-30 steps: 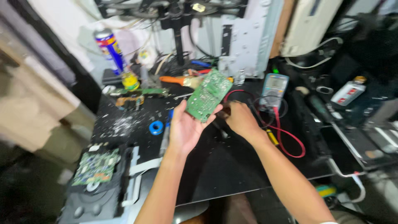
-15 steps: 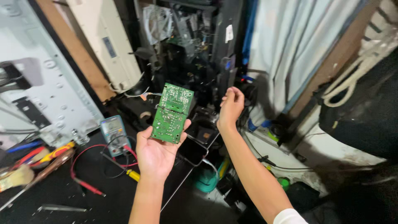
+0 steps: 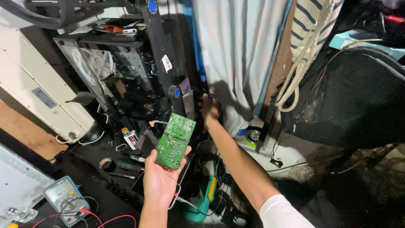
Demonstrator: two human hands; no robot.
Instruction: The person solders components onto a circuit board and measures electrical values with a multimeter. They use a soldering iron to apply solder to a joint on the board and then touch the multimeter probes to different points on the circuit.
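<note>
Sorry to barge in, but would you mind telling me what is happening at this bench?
A person holds a green circuit board flat in the left hand, solder side up. The right hand reaches forward into a dark gap beside a black upright stand, among cables; whether it grips anything cannot be seen. A multimeter with red leads lies on the dark bench at lower left.

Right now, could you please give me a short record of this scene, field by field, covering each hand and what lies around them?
Left hand: palm up, holding a green circuit board by its lower edge, solder side toward the camera.
Right hand: reaching away into a dark cluttered corner among black cables; what it grips cannot be told.
Bench, lower left: multimeter with red leads.
Behind the hands: black metal rack, pale curtain, coiled rope.
</note>
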